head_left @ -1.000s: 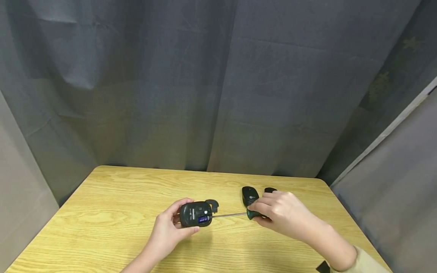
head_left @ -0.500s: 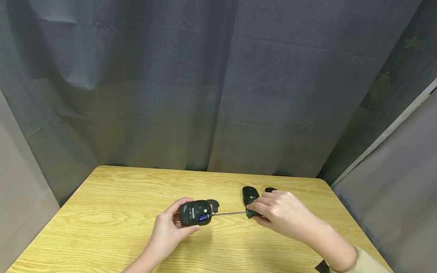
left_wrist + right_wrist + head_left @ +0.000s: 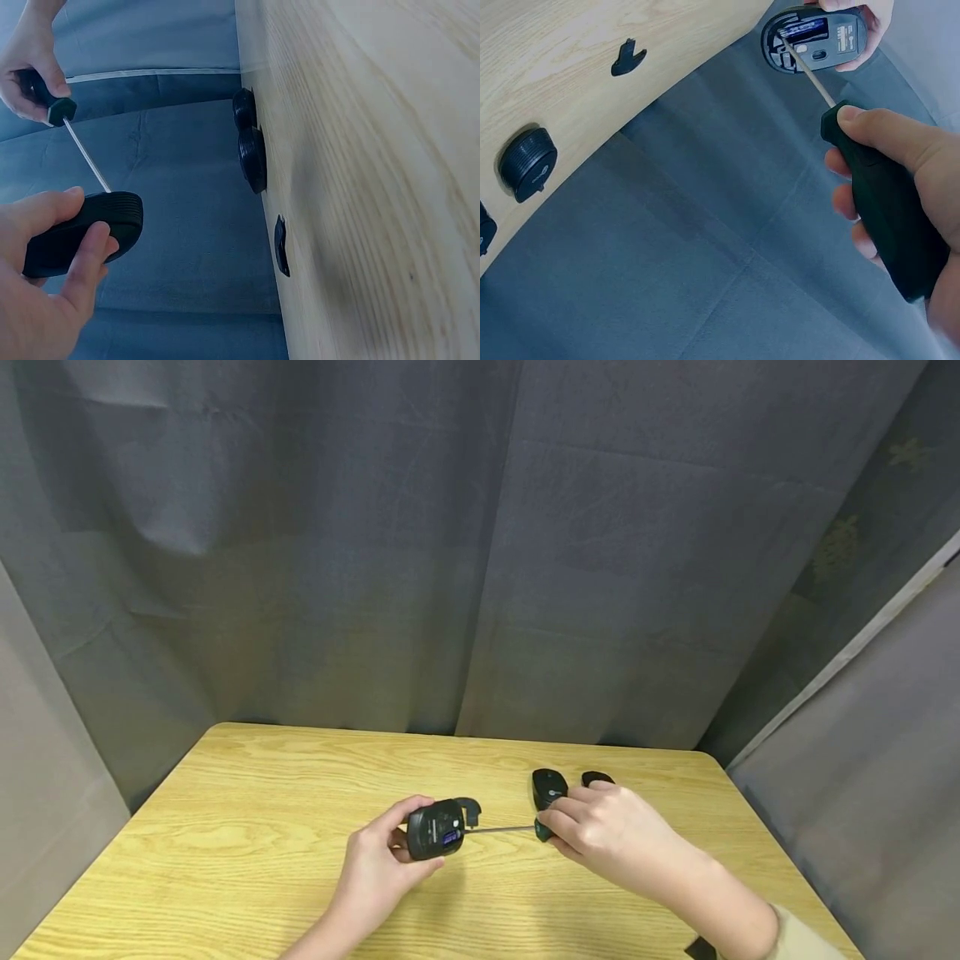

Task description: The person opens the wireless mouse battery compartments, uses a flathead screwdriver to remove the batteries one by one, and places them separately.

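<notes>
In the head view my left hand [image 3: 375,872] grips a black computer mouse [image 3: 426,833] by its sides, raised off the table, with its underside showing. Its battery compartment lies uncovered, and a blue battery [image 3: 806,30] sits inside in the right wrist view. My right hand [image 3: 618,827] wraps around the dark green handle of a screwdriver [image 3: 892,217], thumb along the handle. The thin metal shaft points at the mouse, its tip at the compartment by one end of the battery. A curved black battery cover [image 3: 628,58] lies on the table behind the mouse.
Another black mouse [image 3: 549,787] stands on the wooden table [image 3: 300,777] behind my right hand. Beside it is a second black rounded object [image 3: 597,778], partly hidden. Near the front right, a dark flat piece [image 3: 701,949] shows under the forearm. Grey curtains [image 3: 375,568] hang behind the table.
The held mouse has tilted and shifted slightly right in my left hand. My right hand and the screwdriver have moved a little to the left.
</notes>
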A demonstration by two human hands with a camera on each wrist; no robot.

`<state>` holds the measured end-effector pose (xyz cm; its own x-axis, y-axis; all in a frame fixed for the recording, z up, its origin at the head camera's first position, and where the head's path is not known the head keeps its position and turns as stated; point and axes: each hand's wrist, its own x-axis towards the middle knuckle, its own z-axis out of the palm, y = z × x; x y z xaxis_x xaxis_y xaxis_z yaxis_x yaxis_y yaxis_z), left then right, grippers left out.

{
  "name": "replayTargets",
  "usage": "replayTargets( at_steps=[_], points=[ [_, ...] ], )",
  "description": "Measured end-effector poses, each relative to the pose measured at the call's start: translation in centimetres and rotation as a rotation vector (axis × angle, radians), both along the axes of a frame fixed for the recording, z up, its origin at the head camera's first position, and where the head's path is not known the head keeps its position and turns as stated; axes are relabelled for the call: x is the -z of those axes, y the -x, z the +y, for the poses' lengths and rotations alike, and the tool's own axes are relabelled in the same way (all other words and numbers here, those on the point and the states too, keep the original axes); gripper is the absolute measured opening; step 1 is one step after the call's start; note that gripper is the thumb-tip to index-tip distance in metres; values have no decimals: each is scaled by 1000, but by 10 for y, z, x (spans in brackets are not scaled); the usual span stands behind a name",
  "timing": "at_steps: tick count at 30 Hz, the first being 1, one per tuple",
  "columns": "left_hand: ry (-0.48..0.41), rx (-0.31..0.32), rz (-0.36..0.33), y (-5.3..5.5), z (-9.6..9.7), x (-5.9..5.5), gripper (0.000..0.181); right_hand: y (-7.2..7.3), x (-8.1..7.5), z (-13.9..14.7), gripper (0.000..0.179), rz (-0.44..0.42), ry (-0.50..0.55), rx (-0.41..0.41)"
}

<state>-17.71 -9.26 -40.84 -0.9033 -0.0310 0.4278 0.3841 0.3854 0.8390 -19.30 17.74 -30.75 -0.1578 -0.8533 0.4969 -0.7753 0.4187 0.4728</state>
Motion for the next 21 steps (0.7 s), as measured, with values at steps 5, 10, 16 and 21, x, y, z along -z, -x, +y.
replayTargets(
  at_steps=[5, 10, 16, 21],
  points=[
    [-11, 38, -24, -1, 1, 0, 67, 3, 2, 1, 24, 22, -9, -29],
    [-43, 42, -28, 0, -1, -1, 67, 9, 4, 10, 30, -55, 47, -50],
    [-91, 74, -64, 2, -5, 0, 67, 20, 10, 20, 27, -119, 89, -88],
    [-191, 116, -154, 1, -9, -1, 68, 28, 15, 30, 25, -223, 126, -93]
  ],
)
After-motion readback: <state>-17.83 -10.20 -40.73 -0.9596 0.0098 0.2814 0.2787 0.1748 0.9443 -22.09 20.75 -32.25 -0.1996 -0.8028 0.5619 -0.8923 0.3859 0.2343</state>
